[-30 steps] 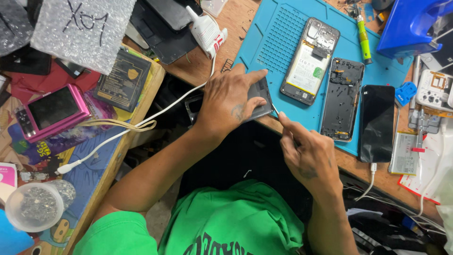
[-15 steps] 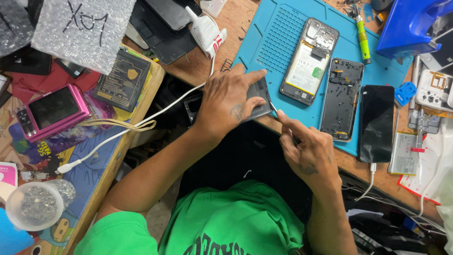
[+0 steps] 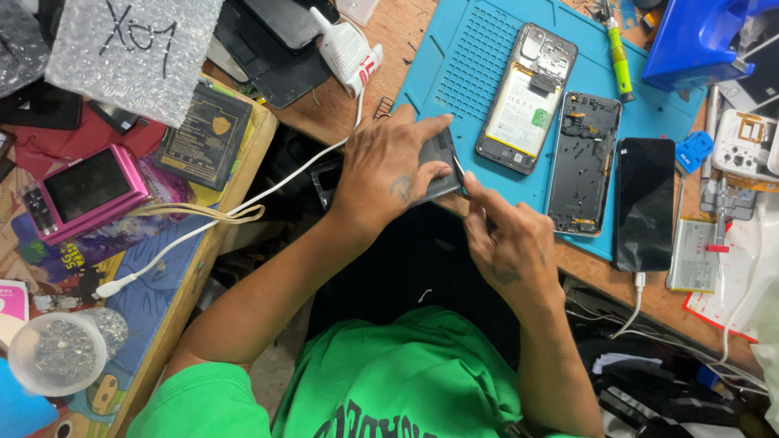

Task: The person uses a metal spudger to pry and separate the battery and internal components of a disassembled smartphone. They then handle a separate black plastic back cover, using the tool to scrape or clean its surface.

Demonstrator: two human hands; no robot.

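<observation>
My left hand (image 3: 391, 166) grips a small dark phone part (image 3: 438, 162) at the near edge of the blue work mat (image 3: 462, 61). My right hand (image 3: 505, 239) pinches a thin metal tool (image 3: 459, 174) whose tip touches the part's right edge. On the mat lie an opened phone with its battery showing (image 3: 526, 99), a black inner frame (image 3: 583, 162) and a black screen panel (image 3: 644, 203). Most of the held part is hidden under my left fingers.
A white glue bottle (image 3: 345, 50) and a white cable (image 3: 243, 211) lie to the left. A pink camera (image 3: 85, 191), a dark battery pack (image 3: 203, 136) and a clear cup of screws (image 3: 57, 350) sit on the left table. A green-handled tool (image 3: 620, 57) and blue bin (image 3: 698, 36) sit far right.
Both hands stay on the small part; the right hand's tool has shifted only slightly along its edge.
</observation>
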